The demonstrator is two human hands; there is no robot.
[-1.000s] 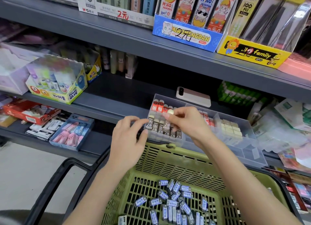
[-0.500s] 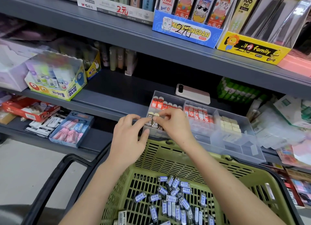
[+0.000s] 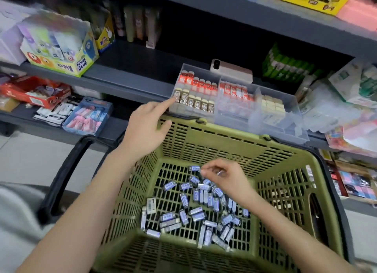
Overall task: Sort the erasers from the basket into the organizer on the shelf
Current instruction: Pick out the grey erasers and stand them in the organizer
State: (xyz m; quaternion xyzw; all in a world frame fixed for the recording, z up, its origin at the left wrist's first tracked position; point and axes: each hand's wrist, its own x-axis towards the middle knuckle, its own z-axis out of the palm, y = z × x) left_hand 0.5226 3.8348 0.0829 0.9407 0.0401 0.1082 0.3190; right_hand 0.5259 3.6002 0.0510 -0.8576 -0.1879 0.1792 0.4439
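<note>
Head view, near to far: green basket (image 3: 275, 150), floor scattered with loose blue-labelled erasers (image 3: 195, 211), stock awaiting sorting. Right hand (image 3: 226, 178) low inside, fingertips pinched on what appears to be one eraser (image 3: 194, 168) at the heap's far edge; blur prevents certainty. Left hand (image 3: 146, 129) raised over the rim, fingers apart, holding nothing, index extended toward the organizer (image 3: 295, 117) on the shelf (image 3: 130, 84), probably marking the part-filled 2B row (image 3: 193, 102)

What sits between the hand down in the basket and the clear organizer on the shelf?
In the head view, only the green basket's slotted far wall and rim separate the right hand from the organizer.
</note>
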